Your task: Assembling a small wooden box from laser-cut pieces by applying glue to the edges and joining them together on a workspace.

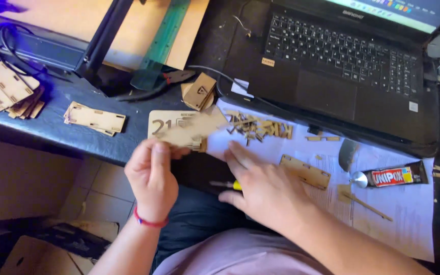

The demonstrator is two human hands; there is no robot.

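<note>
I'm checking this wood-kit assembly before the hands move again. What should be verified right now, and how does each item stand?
1. Left hand grips the thin wooden panel at its edge: ok.
2. Right hand lies flat on the paper sheet, holding nothing: ok.
3. Glue tube within reach; capped or not: cannot tell.
4. Small wooden pieces piled together on the paper: ok.
5. Slotted wooden strip lies free beside the right hand: ok.
6. Yellow-handled tool mostly hidden under the right hand: cannot tell.
</note>
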